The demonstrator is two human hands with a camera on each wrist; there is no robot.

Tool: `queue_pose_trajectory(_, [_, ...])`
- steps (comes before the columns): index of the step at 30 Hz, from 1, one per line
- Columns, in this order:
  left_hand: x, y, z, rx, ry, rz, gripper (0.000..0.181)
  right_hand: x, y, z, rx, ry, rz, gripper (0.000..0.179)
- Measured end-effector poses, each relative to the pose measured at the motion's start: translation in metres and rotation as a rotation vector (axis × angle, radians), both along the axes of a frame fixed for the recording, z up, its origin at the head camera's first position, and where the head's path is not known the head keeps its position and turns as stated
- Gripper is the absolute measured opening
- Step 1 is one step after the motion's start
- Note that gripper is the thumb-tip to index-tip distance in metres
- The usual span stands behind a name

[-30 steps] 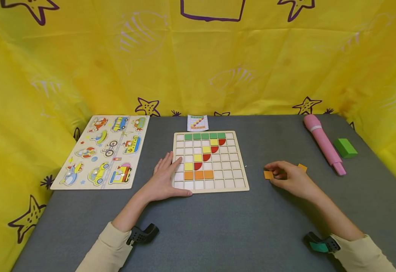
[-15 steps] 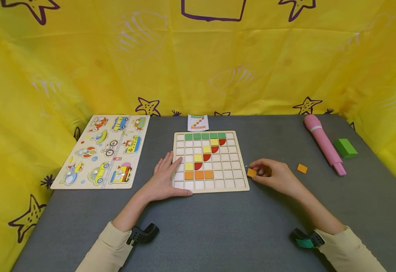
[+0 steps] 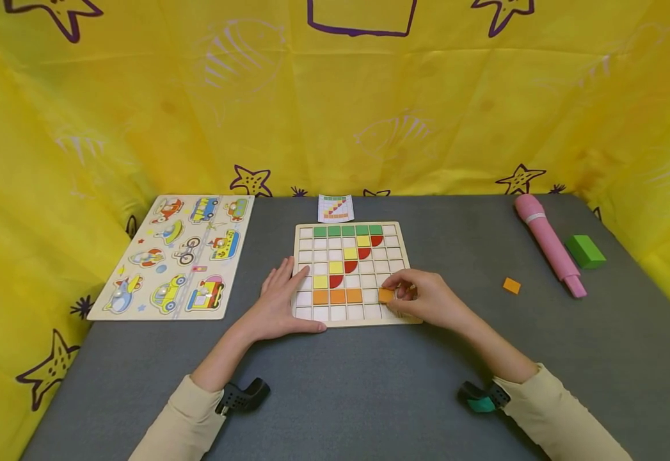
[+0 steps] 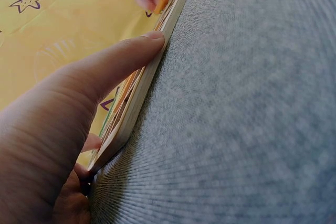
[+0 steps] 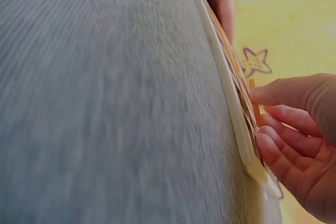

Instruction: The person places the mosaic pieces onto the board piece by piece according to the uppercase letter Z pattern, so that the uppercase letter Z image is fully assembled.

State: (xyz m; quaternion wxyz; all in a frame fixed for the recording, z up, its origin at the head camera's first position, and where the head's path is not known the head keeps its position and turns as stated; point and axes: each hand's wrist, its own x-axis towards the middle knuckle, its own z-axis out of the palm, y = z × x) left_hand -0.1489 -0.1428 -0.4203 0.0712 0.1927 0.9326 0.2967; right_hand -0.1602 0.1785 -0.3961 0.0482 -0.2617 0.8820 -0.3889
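A wooden grid board (image 3: 372, 312) lies flat on the table with green, yellow, orange and red tiles set in a Z-like pattern. My left hand (image 3: 277, 306) rests spread at its near left corner, thumb along the front edge and fingers at the left side. Between thumb and fingers, my right hand (image 3: 431, 298) pinches an orange square tile (image 3: 386, 296) over the board's right part, to the right of the row of orange tiles (image 3: 337, 296). From the right wrist view, that tile (image 5: 255, 103) stands tilted close over the board. Another orange tile (image 3: 511, 285) lies on the table farther right.
A small pattern card (image 3: 335, 208) lies behind the board. To the left is a vehicle peg puzzle (image 3: 156, 269). On the right are a pink microphone-shaped object (image 3: 548, 243) and a green block (image 3: 585, 251). A yellow curtain (image 3: 335, 115) hangs behind the table.
My right hand has carried the orange tile leftward from the table to over the board, uncovering the other orange tile. My left hand has stayed in place.
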Motion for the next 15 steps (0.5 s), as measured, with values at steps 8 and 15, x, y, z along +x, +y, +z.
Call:
queue_pose_trajectory(8, [0.000, 0.001, 0.001, 0.016, 0.005, -0.006, 0.119, -0.002, -0.015, -0.001, -0.003, 0.035, 0.021, 0.020])
queue_pose_trajectory(15, [0.000, 0.000, -0.001, 0.009, 0.015, -0.006, 0.118, -0.004, -0.021, -0.002, -0.005, 0.056, 0.026, 0.018])
